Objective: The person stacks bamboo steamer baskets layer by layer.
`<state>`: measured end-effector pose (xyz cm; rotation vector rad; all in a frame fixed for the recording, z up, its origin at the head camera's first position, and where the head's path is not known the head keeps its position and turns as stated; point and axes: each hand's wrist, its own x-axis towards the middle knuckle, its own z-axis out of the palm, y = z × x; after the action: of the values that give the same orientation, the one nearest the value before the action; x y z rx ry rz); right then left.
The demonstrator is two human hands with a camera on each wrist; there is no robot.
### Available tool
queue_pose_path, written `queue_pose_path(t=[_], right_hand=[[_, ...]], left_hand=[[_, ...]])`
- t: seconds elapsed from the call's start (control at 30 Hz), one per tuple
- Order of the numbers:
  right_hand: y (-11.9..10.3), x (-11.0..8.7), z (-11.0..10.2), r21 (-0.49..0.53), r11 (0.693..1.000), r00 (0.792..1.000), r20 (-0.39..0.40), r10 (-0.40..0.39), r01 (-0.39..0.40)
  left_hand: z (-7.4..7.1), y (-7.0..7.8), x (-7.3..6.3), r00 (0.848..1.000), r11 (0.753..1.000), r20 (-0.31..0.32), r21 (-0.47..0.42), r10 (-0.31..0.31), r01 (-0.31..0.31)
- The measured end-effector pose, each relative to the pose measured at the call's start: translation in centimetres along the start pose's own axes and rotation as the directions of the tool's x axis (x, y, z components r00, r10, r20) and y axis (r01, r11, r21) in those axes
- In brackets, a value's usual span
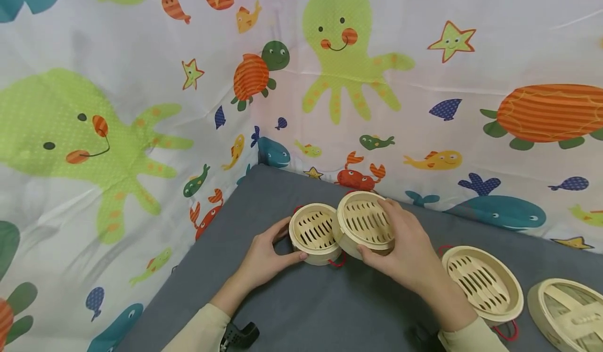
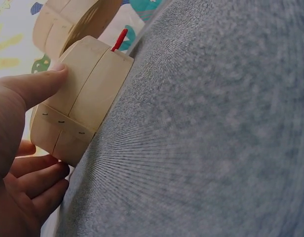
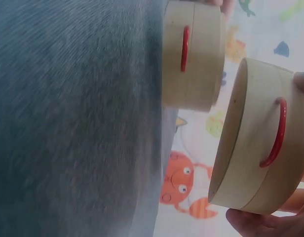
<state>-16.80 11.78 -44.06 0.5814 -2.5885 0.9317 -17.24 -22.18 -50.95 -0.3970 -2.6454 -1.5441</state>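
In the head view, a round bamboo steamer basket (image 1: 314, 232) with a slatted base sits on the grey cloth. My left hand (image 1: 264, 257) grips its left side, thumb at the near wall and fingers farther back. My right hand (image 1: 409, 250) holds a second steamer basket (image 1: 360, 218), tilted, its left edge overlapping the first in this view. The right wrist view shows this held basket (image 3: 265, 133) off the cloth, with a red handle on its wall. In the left wrist view, the thumb of my left hand (image 2: 23, 128) presses the first basket's wall (image 2: 88, 89).
Farther right on the grey cloth (image 1: 301, 310) lie another slatted steamer basket (image 1: 482, 281) with red handles and a woven steamer lid (image 1: 572, 315), cut by the frame edge. A white curtain (image 1: 282, 22) printed with sea animals borders the cloth behind and at left.
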Motion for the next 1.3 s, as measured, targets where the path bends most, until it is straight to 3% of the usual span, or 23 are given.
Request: queue_pose_path(t=[0.43,1.3], right_hand=[[-1.2,2.0,2.4,0.030,0.999,0.999,0.001,-0.045,0.045],[-4.1,3.9,5.2,0.054,0.996,0.991,0.102,-0.081,0.076]], left_hand=[[0.0,0.2,0.2,1.000,1.000,0.005,0.030,0.006,-0.006],[0.0,0.3,0.0,0.998,0.998,0.008,0.031,0.055,-0.055]])
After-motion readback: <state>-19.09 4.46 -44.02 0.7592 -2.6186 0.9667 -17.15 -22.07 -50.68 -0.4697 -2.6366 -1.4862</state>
